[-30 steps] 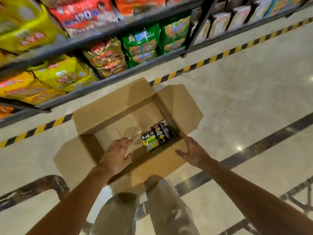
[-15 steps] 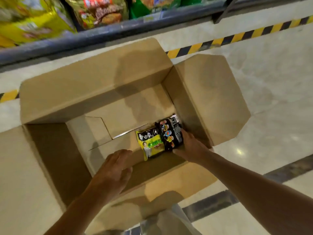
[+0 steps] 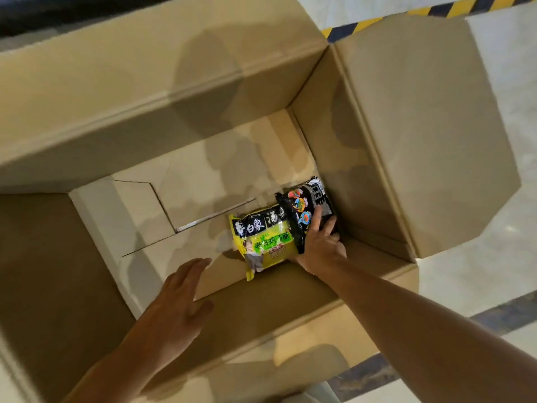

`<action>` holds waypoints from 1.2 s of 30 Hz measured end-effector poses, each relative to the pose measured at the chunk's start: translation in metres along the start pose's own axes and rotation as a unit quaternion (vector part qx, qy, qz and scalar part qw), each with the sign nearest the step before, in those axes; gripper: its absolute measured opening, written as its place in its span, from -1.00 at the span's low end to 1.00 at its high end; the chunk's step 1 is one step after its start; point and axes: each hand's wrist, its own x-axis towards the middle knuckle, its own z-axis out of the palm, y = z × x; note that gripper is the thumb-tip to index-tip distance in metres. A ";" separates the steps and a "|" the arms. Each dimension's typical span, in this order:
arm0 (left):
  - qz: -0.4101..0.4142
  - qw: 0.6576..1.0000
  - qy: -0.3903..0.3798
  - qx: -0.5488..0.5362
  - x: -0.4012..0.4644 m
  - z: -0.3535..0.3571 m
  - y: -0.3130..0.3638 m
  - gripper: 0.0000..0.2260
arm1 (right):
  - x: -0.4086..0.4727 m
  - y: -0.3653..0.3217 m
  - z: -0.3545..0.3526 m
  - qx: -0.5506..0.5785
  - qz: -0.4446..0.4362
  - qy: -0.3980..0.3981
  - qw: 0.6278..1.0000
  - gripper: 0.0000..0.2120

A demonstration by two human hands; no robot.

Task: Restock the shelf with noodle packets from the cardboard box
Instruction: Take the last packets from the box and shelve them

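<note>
An open cardboard box [image 3: 180, 82] fills the view, its four flaps spread outward. Two noodle packets lie in its near right corner: a yellow-green packet [image 3: 263, 242] and a black packet [image 3: 302, 205] that partly overlaps it. My right hand [image 3: 319, 242] reaches down into the box with its fingers laid over the black packet's near end, gripping it. My left hand [image 3: 177, 298] hovers inside the box to the left of the packets, fingers spread, holding nothing. The shelf is out of view except for a dark edge at the top left.
The box bottom [image 3: 186, 181] left of the packets is bare cardboard. A yellow-and-black hazard stripe [image 3: 436, 10] runs on the pale floor beyond the box. The right flap [image 3: 430, 120] juts out over the floor.
The camera has dropped much closer to the box and the shelf has left the view. My right hand went from the box rim down onto the black packet. My left hand reached deeper inside.
</note>
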 end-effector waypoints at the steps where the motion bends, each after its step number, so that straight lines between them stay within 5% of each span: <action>1: -0.005 1.000 0.001 -0.001 0.002 0.000 -0.001 -0.43 | 0.000 0.001 0.001 -0.013 -0.003 0.012 1.000 0.21; 8: -0.066 0.997 -0.021 0.022 0.013 -0.005 0.003 -0.42 | -0.015 0.026 -0.036 0.156 -0.089 -0.004 0.984 -0.20; 13: -0.156 0.983 0.010 -0.094 0.045 0.018 0.020 -0.36 | -0.042 0.048 -0.057 0.182 -0.127 0.048 0.974 -0.47; 18: -0.257 0.918 0.024 -0.303 0.099 0.045 0.047 -0.15 | -0.043 0.066 -0.053 0.221 -0.134 0.045 0.965 -0.54; 25: -0.328 0.839 0.123 -0.416 0.132 0.076 0.068 -0.49 | -0.042 0.063 -0.043 0.216 -0.157 0.058 0.962 -0.59; 29: -0.249 0.859 0.187 -0.406 0.118 0.070 0.077 -0.77 | -0.049 0.066 -0.043 0.173 -0.166 0.050 0.969 -0.50; 36: -0.140 0.877 0.292 -0.355 0.042 -0.023 0.069 -0.72 | -0.093 0.060 -0.079 0.164 -0.187 0.155 0.956 -0.60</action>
